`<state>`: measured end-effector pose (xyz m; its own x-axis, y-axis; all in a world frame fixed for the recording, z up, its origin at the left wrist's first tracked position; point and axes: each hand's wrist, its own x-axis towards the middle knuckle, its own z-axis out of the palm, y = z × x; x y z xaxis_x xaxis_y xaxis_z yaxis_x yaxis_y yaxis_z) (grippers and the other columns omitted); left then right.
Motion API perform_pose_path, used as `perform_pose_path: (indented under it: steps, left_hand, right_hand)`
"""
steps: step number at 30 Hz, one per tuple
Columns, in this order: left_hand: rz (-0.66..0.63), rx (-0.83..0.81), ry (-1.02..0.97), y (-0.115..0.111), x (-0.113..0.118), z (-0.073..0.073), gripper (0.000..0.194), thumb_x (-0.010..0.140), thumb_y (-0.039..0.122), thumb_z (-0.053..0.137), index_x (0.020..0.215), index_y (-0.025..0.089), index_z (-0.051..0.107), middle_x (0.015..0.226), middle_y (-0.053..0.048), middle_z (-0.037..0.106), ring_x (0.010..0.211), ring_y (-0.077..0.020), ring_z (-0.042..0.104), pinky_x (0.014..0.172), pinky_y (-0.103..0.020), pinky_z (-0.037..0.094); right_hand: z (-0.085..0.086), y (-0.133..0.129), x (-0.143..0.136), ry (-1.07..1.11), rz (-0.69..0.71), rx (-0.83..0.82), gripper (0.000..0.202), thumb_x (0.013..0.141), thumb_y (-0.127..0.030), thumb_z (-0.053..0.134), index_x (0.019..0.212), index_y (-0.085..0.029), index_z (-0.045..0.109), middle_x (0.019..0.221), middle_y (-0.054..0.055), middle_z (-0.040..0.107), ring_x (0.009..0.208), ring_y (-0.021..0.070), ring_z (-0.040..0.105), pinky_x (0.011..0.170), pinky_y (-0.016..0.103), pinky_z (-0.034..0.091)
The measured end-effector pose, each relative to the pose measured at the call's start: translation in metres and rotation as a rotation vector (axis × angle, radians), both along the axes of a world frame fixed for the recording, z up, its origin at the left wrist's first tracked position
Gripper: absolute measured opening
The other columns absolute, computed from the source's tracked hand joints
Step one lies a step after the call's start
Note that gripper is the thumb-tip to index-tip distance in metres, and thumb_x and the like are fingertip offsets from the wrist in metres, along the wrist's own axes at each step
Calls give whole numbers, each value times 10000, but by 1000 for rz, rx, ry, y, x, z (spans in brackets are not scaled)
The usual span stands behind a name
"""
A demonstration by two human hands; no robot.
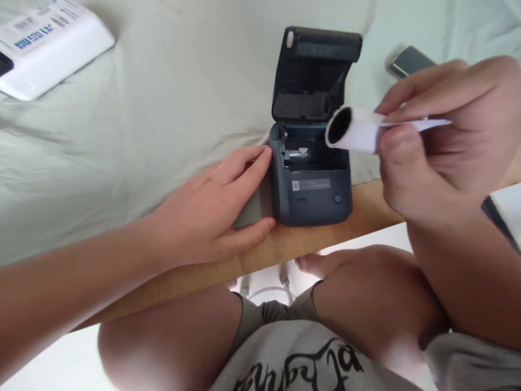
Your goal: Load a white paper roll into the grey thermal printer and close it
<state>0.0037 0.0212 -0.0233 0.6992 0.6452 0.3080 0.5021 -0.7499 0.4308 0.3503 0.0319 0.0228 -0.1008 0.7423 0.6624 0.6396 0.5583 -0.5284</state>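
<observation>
A dark blue label printer (313,201) stands near the front edge, its black lid (317,76) tipped up and back so the inner bay shows. Against the printer's left side rest the fingertips of my left hand (215,206), thumb and fingers apart, gripping nothing. Pinched between the thumb and fingers of my right hand (443,125) is a small white paper roll (358,130) with a dark hollow core. It hovers over the right part of the bay, and a loose tail of paper sticks out past my thumb.
Pale green cloth (183,98) covers most of the surface, with a bare wooden edge (260,250) along the front. A white device with printed labels (52,49) lies at the far left. Behind my right hand is a small dark shiny object (411,61). My legs are below the edge.
</observation>
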Motion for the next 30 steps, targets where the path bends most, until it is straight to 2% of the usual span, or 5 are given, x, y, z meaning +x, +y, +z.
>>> perform_pose_path:
  steps: [4,9,16,27,30]
  left_hand:
    - [9,-13,17,-1,0,3,938,1282,728,479,2049,198,371,2033,-149,557,1786,-436,684,1487,-533,668]
    - [-7,-12,23,-4,1,5,937,1295,730,475,2040,172,366,2031,-166,556,1799,-421,677,1509,-519,643]
    - [-3,-59,14,-6,2,9,906,1268,682,519,2054,267,342,2031,-138,568,1809,-449,673,1513,-562,634]
    - [8,-71,-4,-6,-1,5,960,1254,739,550,2081,329,285,2046,-130,551,1816,-458,665,1510,-573,633]
    - [-1,-68,-9,-5,-1,4,942,1262,719,547,2080,324,297,2041,-124,557,1823,-449,665,1516,-542,626]
  right_hand:
    - [8,18,-18,-222,183,44,541,1314,-770,591,1176,-326,867,1220,38,875,1192,201,859,1163,514,760]
    - [8,25,-26,-172,192,-78,625,1278,-872,638,1122,-310,861,1185,19,908,1144,181,883,1029,415,724]
    - [6,23,-18,-194,85,-95,285,1259,-525,780,1077,-325,869,1150,-8,912,1087,193,872,992,438,680]
    - [26,22,-15,-309,229,-240,143,1175,-376,772,1065,-293,734,1392,-81,911,1433,177,867,1273,428,708]
    - [38,31,-16,-420,241,-393,244,1105,-461,846,1018,-284,702,1289,-45,891,1280,221,867,1193,481,719]
